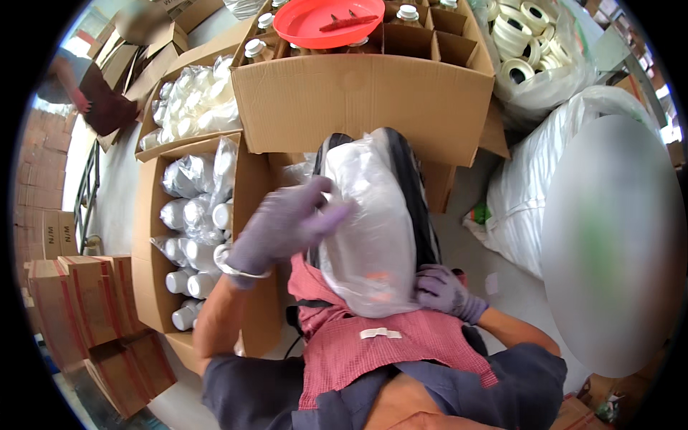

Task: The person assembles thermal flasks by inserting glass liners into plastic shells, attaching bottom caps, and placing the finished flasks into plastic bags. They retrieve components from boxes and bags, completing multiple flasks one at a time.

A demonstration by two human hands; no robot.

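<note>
A clear plastic bag lies lengthwise on my lap, with something whitish inside and an orange-red patch near its lower end. My left hand, in a purple-grey glove, hovers over the bag's left side. Motion smears it, but the thumb and fingers show apart, and I see nothing clearly held. My right hand, gloved alike, rests on my lap by the bag's lower right edge. Its fingers lie extended against the leg; whether they touch the plastic I cannot tell.
Ahead stands a divided carton of white-capped bottles, topped by a red basin with a dark red tool. At left, a carton holds white bottles. White rings fill a bag far right; a white sack stands nearer. A person is far left.
</note>
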